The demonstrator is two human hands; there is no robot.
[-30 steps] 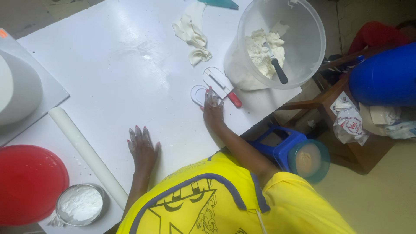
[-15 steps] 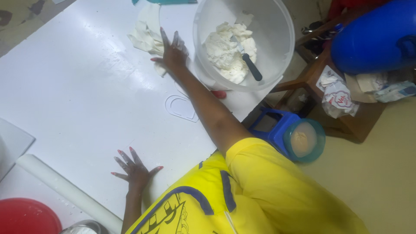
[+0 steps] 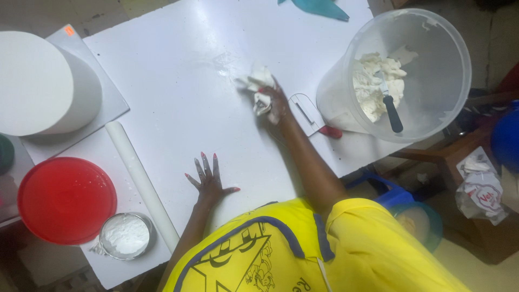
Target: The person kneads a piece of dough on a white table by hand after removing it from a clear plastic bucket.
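Across the middle of the white bench (image 3: pixel 178 86), the right hand (image 3: pixel 275 105) is closed around a crumpled white cloth (image 3: pixel 258 86) and presses it to the surface; the left hand (image 3: pixel 208 178) lies flat nearer the body, fingers spread, holding nothing. Just beside the right hand lies a white scraper (image 3: pixel 304 111) with a red end, and beyond it stands a large clear bucket (image 3: pixel 432 43) holding a lump of white paste with a dark-handled spatula (image 3: pixel 392 105) stuck in it. To the left a white rolling pin (image 3: pixel 140 181) lies slantwise; past it sit a red lid (image 3: pixel 65 200), a small tin of white powder (image 3: pixel 125 235) and a tall white round cake (image 3: pixel 43 81) on its board. A teal bag (image 3: pixel 319 6) shows at the far edge.

Judging by how things lie, the wiping looks partway done: most of the bench shows smooth and bare around the cloth, though a faint smear glints just beyond it; the stretch by the rolling pin and the powder tin looks not yet reached.
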